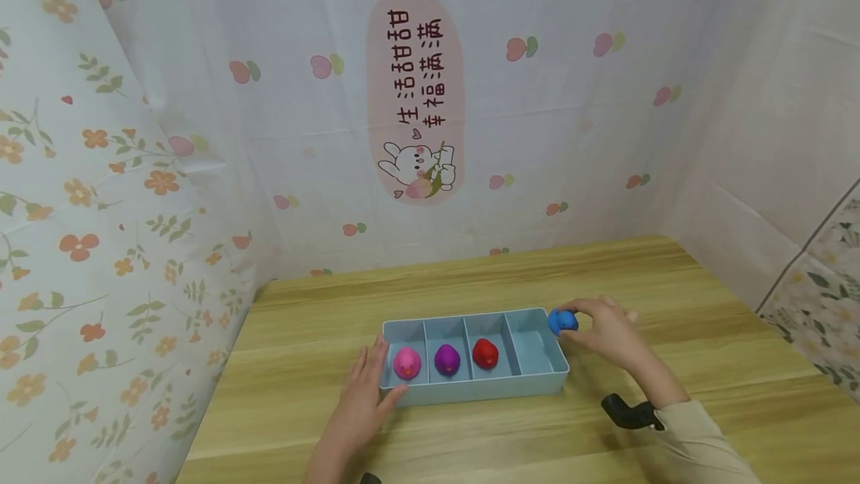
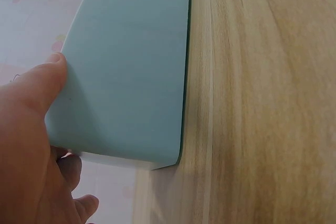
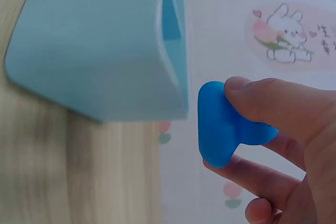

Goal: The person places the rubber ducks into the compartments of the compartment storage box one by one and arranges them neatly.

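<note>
A pale blue divided box (image 1: pixel 478 391) lies lengthwise on the wooden table. From left to right, a pink rubber duck (image 1: pixel 407 363), a purple rubber duck (image 1: pixel 447 359) and a red rubber duck (image 1: pixel 486 353) sit in separate compartments. My left hand (image 1: pixel 365 396) holds the box's left end, with the thumb at the front rim and the fingers round the end wall, as the left wrist view shows. Just beyond the right end, my right hand (image 1: pixel 608 333) pinches a blue rubber duck (image 3: pixel 218 124) between thumb and fingers, tilted and apart from the box wall.
The wooden table (image 1: pixel 302 305) carries the box. Behind it hangs a white curtain (image 1: pixel 571 133) with fruit prints and a rabbit picture; a floral cloth (image 1: pixel 121 245) hangs at the left. A black wrist mount (image 1: pixel 630 412) sticks out from the right sleeve.
</note>
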### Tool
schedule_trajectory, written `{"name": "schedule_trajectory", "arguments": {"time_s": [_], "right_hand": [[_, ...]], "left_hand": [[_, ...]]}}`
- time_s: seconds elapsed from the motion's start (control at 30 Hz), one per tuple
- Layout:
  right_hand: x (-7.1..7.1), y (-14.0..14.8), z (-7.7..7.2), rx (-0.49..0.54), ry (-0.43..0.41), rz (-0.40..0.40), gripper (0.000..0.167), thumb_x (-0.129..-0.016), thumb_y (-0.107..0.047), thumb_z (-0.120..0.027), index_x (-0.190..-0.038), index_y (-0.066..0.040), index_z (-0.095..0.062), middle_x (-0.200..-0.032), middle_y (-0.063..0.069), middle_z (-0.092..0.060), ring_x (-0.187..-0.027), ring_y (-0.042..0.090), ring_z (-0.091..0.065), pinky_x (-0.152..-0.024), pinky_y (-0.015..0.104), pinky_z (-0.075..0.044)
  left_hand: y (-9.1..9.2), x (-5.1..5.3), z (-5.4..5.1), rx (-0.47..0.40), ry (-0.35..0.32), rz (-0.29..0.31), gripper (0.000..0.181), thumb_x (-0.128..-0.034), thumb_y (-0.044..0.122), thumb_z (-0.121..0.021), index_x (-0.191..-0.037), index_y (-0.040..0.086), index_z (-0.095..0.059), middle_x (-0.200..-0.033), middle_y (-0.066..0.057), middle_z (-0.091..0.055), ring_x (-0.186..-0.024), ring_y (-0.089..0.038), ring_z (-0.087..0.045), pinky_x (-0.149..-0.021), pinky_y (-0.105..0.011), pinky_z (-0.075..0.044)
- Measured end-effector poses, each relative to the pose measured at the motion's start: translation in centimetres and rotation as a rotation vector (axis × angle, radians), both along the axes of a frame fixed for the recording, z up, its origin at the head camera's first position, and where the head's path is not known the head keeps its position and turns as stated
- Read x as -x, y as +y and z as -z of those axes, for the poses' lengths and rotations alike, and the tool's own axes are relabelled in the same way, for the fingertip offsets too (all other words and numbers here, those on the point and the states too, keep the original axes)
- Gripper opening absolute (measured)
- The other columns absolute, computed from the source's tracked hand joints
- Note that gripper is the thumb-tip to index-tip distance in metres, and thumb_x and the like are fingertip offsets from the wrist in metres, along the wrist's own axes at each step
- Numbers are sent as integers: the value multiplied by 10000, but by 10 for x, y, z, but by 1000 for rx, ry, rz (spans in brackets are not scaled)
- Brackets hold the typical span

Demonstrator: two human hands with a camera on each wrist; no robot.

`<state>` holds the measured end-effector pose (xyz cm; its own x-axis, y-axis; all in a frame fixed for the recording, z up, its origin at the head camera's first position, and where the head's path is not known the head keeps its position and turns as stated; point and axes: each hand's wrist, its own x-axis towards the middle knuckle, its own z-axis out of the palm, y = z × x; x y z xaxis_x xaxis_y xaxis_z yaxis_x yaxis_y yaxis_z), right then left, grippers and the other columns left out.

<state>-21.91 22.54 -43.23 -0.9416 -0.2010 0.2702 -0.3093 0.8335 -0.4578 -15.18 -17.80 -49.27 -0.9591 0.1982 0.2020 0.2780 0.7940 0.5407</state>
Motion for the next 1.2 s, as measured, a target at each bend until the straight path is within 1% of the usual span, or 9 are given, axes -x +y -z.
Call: {"name": "schedule_trajectory", "arguments": {"time_s": [0.1, 0.17, 0.27, 0.37, 0.5, 0.67, 0.93, 1.03, 1.2], "right_hand": [[0, -6, -2, 0, 3, -21, 330, -741, -234, -813, -1039, -129, -718, -1074, 105, -709, -1016, 396, -515, -685, 451, -181], [1, -10, -3, 3, 4, -37, 334, -735, -236, -817, -1032, -121, -720, -1057, 98, -713, -997, 378, -517, -685, 450, -174], [1, -16, -3, 1, 1, -51, 344, -722, -243, -828, -1023, -113, -722, -1024, 87, -720, -920, 302, -509, -680, 442, -167], [1, -21, -3, 3, -5, -65, 354, -714, -242, -834, -1020, -105, -721, -1017, 84, -721, -887, 275, -496, -676, 438, -175], [2, -26, 0, 3, -17, -86, 352, -716, -255, -834, -1018, -114, -718, -1012, 61, -717, -869, 256, -480, -680, 447, -182], [3, -31, 8, -11, -9, -123, 333, -707, -245, -840, -997, -128, -725, -1016, 61, -720, -840, 223, -467, -678, 442, -167], [5, -39, 23, -106, -18, -141, 313, -686, -243, -854, -962, -170, -724, -930, -18, -713, -790, 140, -419, -695, 409, -210], [5, -42, 26, -146, -12, -153, 308, -672, -240, -861, -939, -193, -715, -913, -31, -708, -786, 135, -416, -686, 392, -217], [7, -46, 26, -218, -25, -146, 302, -662, -245, -867, -914, -217, -702, -888, -50, -690, -810, 150, -420, -672, 378, -203]], "left_hand": [[0, 0, 0, -1, -1, 1, 742, -933, 428, -565, -1499, 51, -268, -1581, -114, -235, -1429, -447, -184, -1148, -593, -187], [0, 0, 0, -5, -2, 0, 742, -932, 423, -569, -1499, 52, -268, -1581, -112, -234, -1429, -447, -184, -1148, -594, -186], [-1, 0, 0, -6, 1, 0, 739, -931, 420, -571, -1497, 48, -273, -1580, -114, -237, -1427, -449, -187, -1147, -595, -187], [-1, 0, 0, -5, 4, 1, 735, -932, 418, -570, -1494, 44, -278, -1578, -119, -240, -1426, -450, -190, -1149, -593, -185], [-1, 0, 0, -4, -1, 1, 733, -932, 414, -573, -1491, 40, -282, -1576, -123, -242, -1427, -448, -190, -1152, -585, -183], [-1, -1, -1, -7, -9, -1, 734, -929, 405, -580, -1492, 40, -282, -1575, -123, -247, -1426, -450, -189, -1152, -584, -185], [-1, -1, -1, -7, -10, 2, 741, -931, 419, -572, -1496, 44, -272, -1578, -121, -240, -1428, -451, -183, -1149, -590, -186], [-1, -1, -2, -9, -12, 2, 742, -931, 419, -572, -1495, 40, -275, -1579, -120, -238, -1428, -451, -182, -1149, -592, -185], [0, -1, -2, -12, 0, 4, 737, -930, 409, -577, -1488, 27, -284, -1574, -128, -247, -1421, -462, -191, -1146, -596, -187]]}}
